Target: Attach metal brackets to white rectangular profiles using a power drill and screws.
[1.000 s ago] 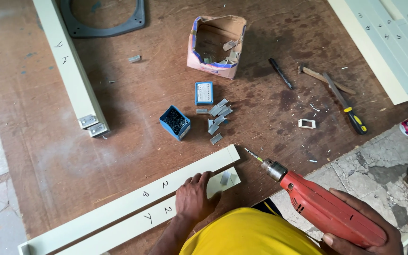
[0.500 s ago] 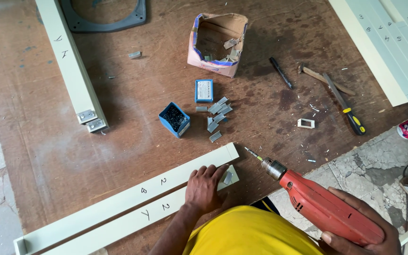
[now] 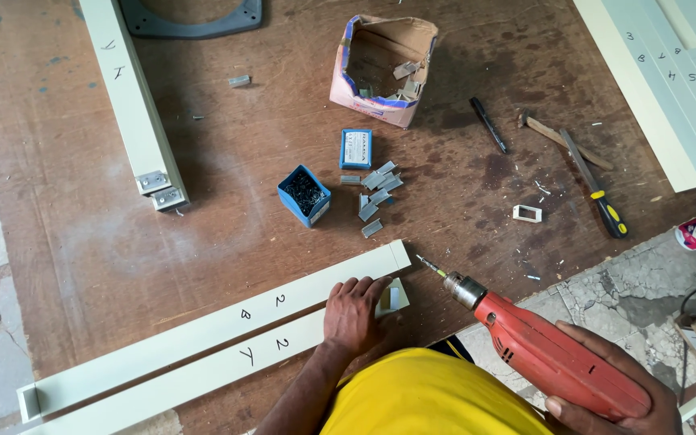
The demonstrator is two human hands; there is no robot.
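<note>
My left hand [image 3: 354,316] lies flat on the right end of the nearer of two long cream profile bars [image 3: 195,342] that lie side by side on the brown board. Its fingertips touch the farther bar. My right hand [image 3: 618,391] grips a red electric drill [image 3: 549,350] by its body at the lower right. The drill's bit [image 3: 430,267] points up and left, a little off the farther bar's end. A yellow shirt fills the bottom middle.
A blue box of dark screws [image 3: 304,195], a small blue packet [image 3: 356,148] and several grey metal brackets [image 3: 376,197] lie above the bars. A torn cardboard box [image 3: 383,68], a screwdriver [image 3: 598,189], a cream post [image 3: 134,113] and stacked profiles [image 3: 670,80] surround them.
My left hand has slid to the right along the bars toward their end. The drill has stayed in about the same place.
</note>
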